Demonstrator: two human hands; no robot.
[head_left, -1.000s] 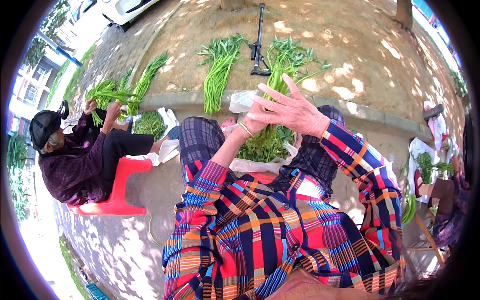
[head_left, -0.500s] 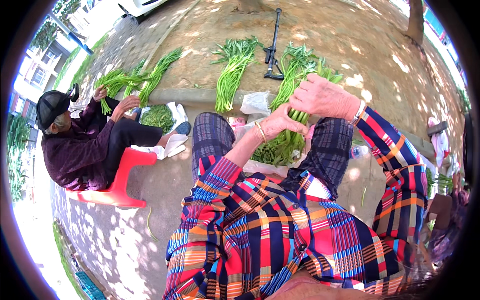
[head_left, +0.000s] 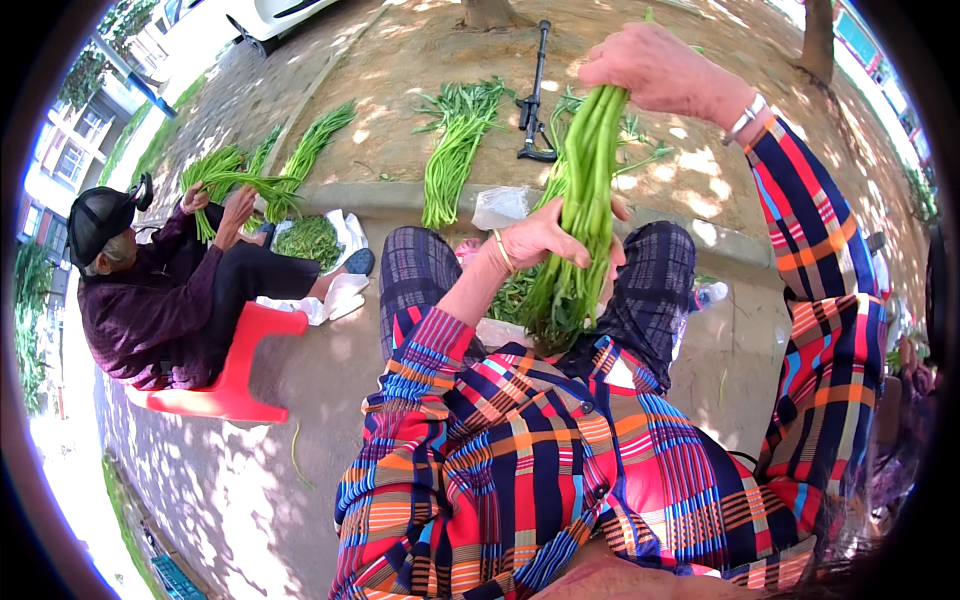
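My left hand (head_left: 548, 238) wraps round the middle of a bundle of long green leafy stems (head_left: 588, 185), held upright above my lap. My right hand (head_left: 665, 72) is closed on the upper end of the same bundle, and its fingertips are partly hidden. Leafy ends hang down between my knees. Below them, loose green leaves (head_left: 510, 297) show in part between my legs. A bunch of similar greens (head_left: 455, 165) lies across the kerb ahead, left of the held bundle. Other greens lie behind the bundle, partly covered by it.
A black walking stick (head_left: 535, 110) lies on the dirt. Crumpled clear plastic (head_left: 500, 207) rests by the kerb (head_left: 390, 195). At left, a person on a red stool (head_left: 240, 370) handles greens near a leaf pile (head_left: 308, 242). A plastic bottle (head_left: 710, 293) is beside my right knee.
My right hand has moved up and away from my left, and the bundle now stands raised and stretched between them. The person at left has brought their hands closer together.
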